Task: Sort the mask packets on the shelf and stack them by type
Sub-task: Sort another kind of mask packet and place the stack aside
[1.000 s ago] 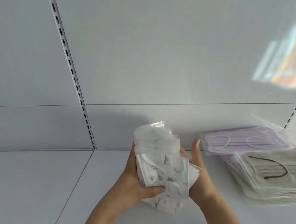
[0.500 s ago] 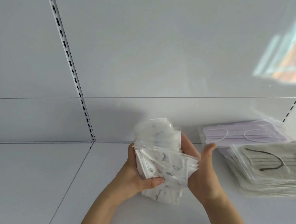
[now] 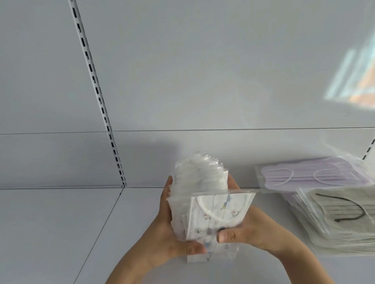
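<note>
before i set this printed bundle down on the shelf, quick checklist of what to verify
1. Left hand holding the printed mask packets: ok, thumb across the front.
2. Right hand holding them too: ok, thumb on the front packet.
3. Bundle squared up: not ok, back packets fan out above the front one.
4. Bare shelf to the left: ok.
5. Lilac mask packets and grey mask packets apart from the bundle: ok.
6. All packets in the bundle one type: cannot tell.

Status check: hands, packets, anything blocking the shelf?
Left hand and right hand both grip the printed mask packets. Purple packets and grey packets lie stacked right. Nothing blocking.
</note>
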Action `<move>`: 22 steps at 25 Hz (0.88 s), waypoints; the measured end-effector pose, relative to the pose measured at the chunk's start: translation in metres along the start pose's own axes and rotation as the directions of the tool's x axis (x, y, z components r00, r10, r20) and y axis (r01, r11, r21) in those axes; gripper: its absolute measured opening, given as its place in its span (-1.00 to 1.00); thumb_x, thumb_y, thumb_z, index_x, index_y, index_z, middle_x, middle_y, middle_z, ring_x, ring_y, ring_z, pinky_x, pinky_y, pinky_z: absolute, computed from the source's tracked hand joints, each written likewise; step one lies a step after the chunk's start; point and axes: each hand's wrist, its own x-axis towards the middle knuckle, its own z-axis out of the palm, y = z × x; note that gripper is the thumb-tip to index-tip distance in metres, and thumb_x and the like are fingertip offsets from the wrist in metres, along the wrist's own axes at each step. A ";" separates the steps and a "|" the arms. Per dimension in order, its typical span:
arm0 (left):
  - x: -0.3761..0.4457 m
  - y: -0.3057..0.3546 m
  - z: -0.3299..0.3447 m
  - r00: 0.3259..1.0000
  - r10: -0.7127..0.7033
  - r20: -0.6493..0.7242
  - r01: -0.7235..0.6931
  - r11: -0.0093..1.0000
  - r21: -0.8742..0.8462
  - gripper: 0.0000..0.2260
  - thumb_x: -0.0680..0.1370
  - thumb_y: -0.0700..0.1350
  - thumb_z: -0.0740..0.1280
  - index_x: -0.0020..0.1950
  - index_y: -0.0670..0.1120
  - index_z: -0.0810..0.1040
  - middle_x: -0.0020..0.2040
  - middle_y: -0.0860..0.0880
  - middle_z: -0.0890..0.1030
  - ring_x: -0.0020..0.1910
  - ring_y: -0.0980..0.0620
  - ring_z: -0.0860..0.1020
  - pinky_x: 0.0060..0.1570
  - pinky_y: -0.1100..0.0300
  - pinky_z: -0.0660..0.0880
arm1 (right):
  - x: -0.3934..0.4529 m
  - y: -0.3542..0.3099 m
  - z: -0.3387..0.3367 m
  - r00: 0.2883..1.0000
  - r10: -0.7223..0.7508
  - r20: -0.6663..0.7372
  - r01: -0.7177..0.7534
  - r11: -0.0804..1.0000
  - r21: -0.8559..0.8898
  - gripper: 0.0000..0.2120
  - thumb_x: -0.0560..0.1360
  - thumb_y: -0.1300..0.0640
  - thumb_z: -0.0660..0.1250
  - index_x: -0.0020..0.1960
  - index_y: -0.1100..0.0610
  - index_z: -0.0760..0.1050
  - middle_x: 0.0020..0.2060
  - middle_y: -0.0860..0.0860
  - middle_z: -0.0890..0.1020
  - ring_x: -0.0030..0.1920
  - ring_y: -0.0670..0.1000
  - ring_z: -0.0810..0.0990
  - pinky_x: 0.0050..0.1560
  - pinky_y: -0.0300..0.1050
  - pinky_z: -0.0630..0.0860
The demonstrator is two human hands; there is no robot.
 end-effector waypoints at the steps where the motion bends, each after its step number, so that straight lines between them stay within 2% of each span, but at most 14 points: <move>1: 0.000 0.000 0.001 1.000 -0.015 -0.011 0.015 1.000 0.012 0.19 0.31 -0.19 0.66 0.63 0.00 -0.18 0.52 -0.06 0.37 0.48 -0.08 0.40 0.34 -0.09 0.46 | 0.002 -0.001 0.001 0.999 0.022 0.045 -0.023 1.000 0.014 -0.04 0.30 0.25 0.59 0.53 0.14 0.11 0.35 0.20 0.48 0.36 0.12 0.49 0.25 0.01 0.50; 3: 0.002 0.002 0.006 0.999 -0.006 -0.037 0.007 0.999 0.044 -0.02 0.34 -0.19 0.64 0.57 -0.20 0.09 0.40 -0.10 0.50 0.41 -0.09 0.48 0.25 0.06 0.52 | 0.007 -0.002 0.003 0.999 0.034 0.026 -0.033 0.999 -0.012 -0.08 0.29 0.31 0.59 0.49 0.18 0.14 0.28 0.22 0.54 0.30 0.12 0.55 0.18 -0.07 0.53; 4: 0.003 0.005 0.007 0.999 -0.004 -0.047 0.006 0.999 0.047 -0.12 0.35 -0.21 0.63 0.52 -0.24 0.18 0.36 -0.11 0.54 0.38 -0.10 0.50 0.22 0.11 0.53 | 0.010 -0.003 0.002 1.000 0.006 -0.016 -0.007 0.999 -0.040 -0.08 0.28 0.32 0.60 0.49 0.13 0.17 0.29 0.23 0.52 0.31 0.15 0.54 0.20 -0.02 0.53; 5: 0.004 0.010 0.006 0.999 0.007 -0.041 -0.006 0.999 0.042 -0.18 0.37 -0.27 0.61 0.50 -0.26 0.22 0.34 -0.12 0.55 0.37 -0.10 0.51 0.21 0.13 0.53 | 0.013 -0.002 -0.002 0.998 -0.025 -0.063 0.019 0.996 -0.087 -0.03 0.24 0.23 0.64 0.49 0.04 0.18 0.32 0.21 0.49 0.36 0.17 0.48 0.27 0.08 0.50; 6: 0.004 0.013 0.002 1.000 0.025 -0.012 -0.025 0.999 0.020 -0.19 0.37 -0.34 0.59 0.50 -0.26 0.21 0.35 -0.12 0.55 0.37 -0.08 0.52 0.21 0.15 0.52 | 0.015 -0.002 -0.006 0.995 -0.043 -0.088 0.028 0.986 -0.167 0.05 0.19 0.07 0.69 0.52 -0.05 0.17 0.39 0.15 0.42 0.44 0.18 0.39 0.35 0.19 0.43; 8: 0.002 0.012 -0.006 0.998 0.027 0.048 -0.027 1.000 -0.014 0.00 0.33 -0.32 0.62 0.59 -0.13 0.05 0.44 0.01 0.47 0.42 0.03 0.46 0.27 0.19 0.49 | 0.015 0.002 -0.016 0.998 0.003 -0.061 -0.016 0.977 -0.212 0.23 0.14 -0.14 0.69 0.59 -0.14 0.00 0.53 0.02 0.26 0.54 0.13 0.22 0.45 0.30 0.28; 9: 0.002 0.009 -0.006 0.998 0.001 0.066 -0.002 1.000 0.008 0.12 0.30 -0.21 0.66 0.61 0.02 -0.06 0.48 0.16 0.39 0.46 0.14 0.39 0.33 0.22 0.44 | 0.013 0.003 -0.020 0.998 0.056 -0.014 -0.057 0.987 -0.149 0.27 0.16 -0.13 0.68 0.61 -0.11 -0.09 0.54 0.02 0.26 0.54 0.11 0.25 0.44 0.27 0.31; 10: 0.001 0.004 -0.004 0.998 -0.026 0.063 0.024 0.999 0.043 0.18 0.28 -0.11 0.68 0.60 0.15 -0.12 0.48 0.30 0.32 0.47 0.26 0.32 0.36 0.28 0.39 | 0.012 0.003 -0.022 0.994 0.105 0.032 -0.102 0.990 -0.097 0.26 0.19 -0.09 0.67 0.61 -0.01 -0.09 0.50 0.05 0.35 0.47 0.09 0.37 0.36 0.17 0.43; 12: 0.000 -0.002 0.003 0.996 -0.069 0.057 0.064 0.994 0.084 0.14 0.29 -0.09 0.67 0.57 0.23 -0.09 0.41 0.41 0.31 0.41 0.38 0.34 0.27 0.36 0.43 | 0.012 0.001 -0.022 0.974 0.220 0.060 -0.217 0.975 -0.049 0.09 0.23 -0.05 0.66 0.53 0.23 0.13 0.24 0.11 0.56 0.16 0.00 0.60 0.07 -0.09 0.56; 14: 0.006 -0.003 0.009 0.994 -0.100 0.050 0.094 0.991 0.098 0.06 0.31 -0.12 0.65 0.56 0.19 0.01 0.39 0.31 0.38 0.33 0.35 0.44 0.13 0.27 0.57 | 0.018 0.005 -0.024 0.963 0.255 0.086 -0.249 0.966 -0.074 -0.25 0.31 0.00 0.61 0.38 0.23 0.40 0.01 0.12 0.61 -0.02 -0.01 0.60 -0.03 -0.14 0.54; 15: 0.010 -0.002 0.009 0.993 -0.107 0.043 0.101 0.988 0.114 0.04 0.31 -0.10 0.65 0.56 0.18 0.03 0.37 0.29 0.39 0.30 0.34 0.46 0.11 0.25 0.58 | 0.021 0.007 -0.024 0.963 0.256 0.080 -0.248 0.963 -0.102 -0.38 0.34 0.01 0.57 0.31 0.18 0.48 -0.03 0.11 0.62 -0.04 0.02 0.59 -0.01 -0.11 0.53; 16: 0.015 -0.002 0.008 0.993 -0.107 0.045 0.101 0.988 0.115 0.02 0.31 -0.06 0.64 0.56 0.15 0.04 0.35 0.28 0.42 0.29 0.33 0.48 0.12 0.23 0.59 | 0.024 0.007 -0.022 0.964 0.256 0.070 -0.246 0.962 -0.118 -0.43 0.36 -0.02 0.55 0.29 0.15 0.50 -0.03 0.11 0.64 -0.02 0.05 0.60 0.04 -0.06 0.53; 19: 0.023 -0.004 0.004 0.995 -0.103 0.013 0.102 0.994 0.030 -0.07 0.31 0.04 0.64 0.53 -0.02 0.19 0.32 0.07 0.55 0.29 0.14 0.55 0.23 0.03 0.57 | 0.036 0.003 -0.011 0.976 0.215 0.015 -0.212 0.970 -0.115 -0.27 0.32 -0.17 0.56 0.37 0.12 0.45 0.15 0.12 0.65 0.19 0.13 0.62 0.27 0.10 0.51; 22: 0.010 -0.004 -0.007 0.989 -0.128 -0.071 0.126 0.991 -0.037 -0.14 0.33 0.04 0.65 0.50 -0.02 0.25 0.30 -0.01 0.58 0.29 0.03 0.57 0.24 -0.06 0.56 | 0.050 -0.004 0.006 0.988 0.153 0.016 -0.150 0.983 -0.104 -0.13 0.25 -0.26 0.57 0.40 0.14 0.40 0.19 0.16 0.63 0.23 0.19 0.60 0.27 0.09 0.53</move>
